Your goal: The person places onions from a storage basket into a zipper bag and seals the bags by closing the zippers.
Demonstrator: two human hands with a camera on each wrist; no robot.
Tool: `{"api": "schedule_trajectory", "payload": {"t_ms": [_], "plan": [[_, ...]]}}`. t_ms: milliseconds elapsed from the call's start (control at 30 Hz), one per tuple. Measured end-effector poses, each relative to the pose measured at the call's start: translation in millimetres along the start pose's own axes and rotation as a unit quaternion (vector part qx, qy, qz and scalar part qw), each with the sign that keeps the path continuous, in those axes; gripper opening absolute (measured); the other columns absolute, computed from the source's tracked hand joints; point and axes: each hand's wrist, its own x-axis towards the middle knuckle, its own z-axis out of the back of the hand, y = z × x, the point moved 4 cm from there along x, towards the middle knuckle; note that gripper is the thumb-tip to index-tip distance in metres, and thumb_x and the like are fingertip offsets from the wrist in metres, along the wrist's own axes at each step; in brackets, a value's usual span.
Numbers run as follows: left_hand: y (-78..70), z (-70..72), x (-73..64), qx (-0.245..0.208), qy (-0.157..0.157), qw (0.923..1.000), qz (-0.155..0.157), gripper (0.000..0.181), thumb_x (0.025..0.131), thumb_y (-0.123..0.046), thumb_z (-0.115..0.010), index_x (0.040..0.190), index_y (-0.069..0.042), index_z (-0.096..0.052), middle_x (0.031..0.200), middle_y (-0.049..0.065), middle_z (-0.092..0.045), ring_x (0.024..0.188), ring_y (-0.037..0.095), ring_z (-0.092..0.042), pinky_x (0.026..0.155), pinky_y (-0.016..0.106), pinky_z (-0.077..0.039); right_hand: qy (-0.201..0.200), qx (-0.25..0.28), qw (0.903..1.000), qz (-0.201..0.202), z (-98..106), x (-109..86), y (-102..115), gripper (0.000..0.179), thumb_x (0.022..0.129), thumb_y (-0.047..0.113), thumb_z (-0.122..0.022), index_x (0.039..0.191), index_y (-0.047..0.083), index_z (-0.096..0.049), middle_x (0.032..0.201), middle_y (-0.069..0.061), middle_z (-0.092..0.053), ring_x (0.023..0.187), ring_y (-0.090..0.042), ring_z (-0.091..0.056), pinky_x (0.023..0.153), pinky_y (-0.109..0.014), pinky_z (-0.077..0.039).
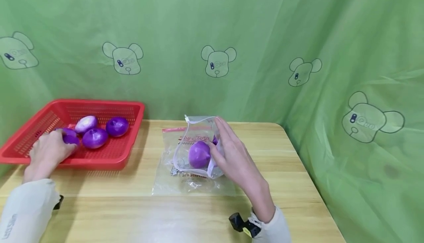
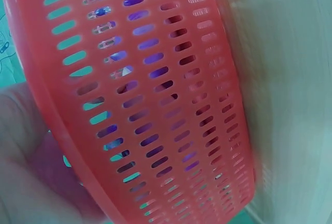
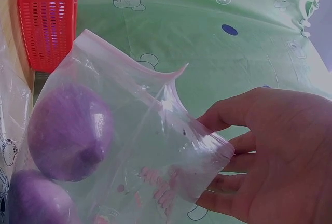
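In the red basket my left hand (image 1: 49, 151) has its fingers and thumb curled round a purple onion (image 1: 71, 138). Several more purple onions (image 1: 95, 138) lie beside it, one with a whitish top (image 1: 85, 124). My right hand (image 1: 236, 158) pinches the side of a clear zip bag (image 3: 155, 115) between thumb and fingers. The bag's mouth is spread, and two onions (image 3: 70, 132) show inside it. From the left wrist, the basket wall hides most of what the left hand (image 2: 26, 167) holds.
The red plastic basket (image 1: 99, 163) stands at the left of the wooden table (image 1: 149, 213). Flat printed clear bags (image 1: 165, 184) lie under the filled one. A green curtain (image 1: 172, 22) with bear-head drawings closes off the back and right.
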Motion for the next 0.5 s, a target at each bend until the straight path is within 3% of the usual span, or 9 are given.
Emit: {"api": "schedule_trajectory", "payload": {"t_ms": [267, 500], "plan": [[-3.6, 3.4, -2.8, 0.000, -0.033, 0.9994, -0.009, 0.056, 0.084, -0.021, -0.070, 0.123, 0.014, -0.049, 0.101, 0.042, -0.047, 0.087, 0.063, -0.048, 0.056, 0.057, -0.039, 0.000, -0.002, 1.0000, -0.001, 0.3, 0.0, 0.4, 0.072, 0.098, 0.020, -0.060, 0.158, 0.008, -0.023, 0.164, -0.008, -0.019, 0.148, -0.025, -0.026, 0.117, -0.041, -0.028], [-11.0, 6.6, -5.2, 0.001, -0.060, 0.9981, -0.016, 0.055, 0.085, -0.019, -0.068, 0.124, 0.014, -0.046, 0.101, 0.040, -0.045, 0.087, 0.061, -0.046, 0.059, 0.060, -0.039, 0.002, 0.003, 1.0000, -0.005, -1.0, 0.1, 1.7, 0.072, 0.098, 0.019, -0.061, 0.158, 0.010, -0.021, 0.165, -0.007, -0.018, 0.148, -0.024, -0.024, 0.117, -0.040, -0.026]]}}
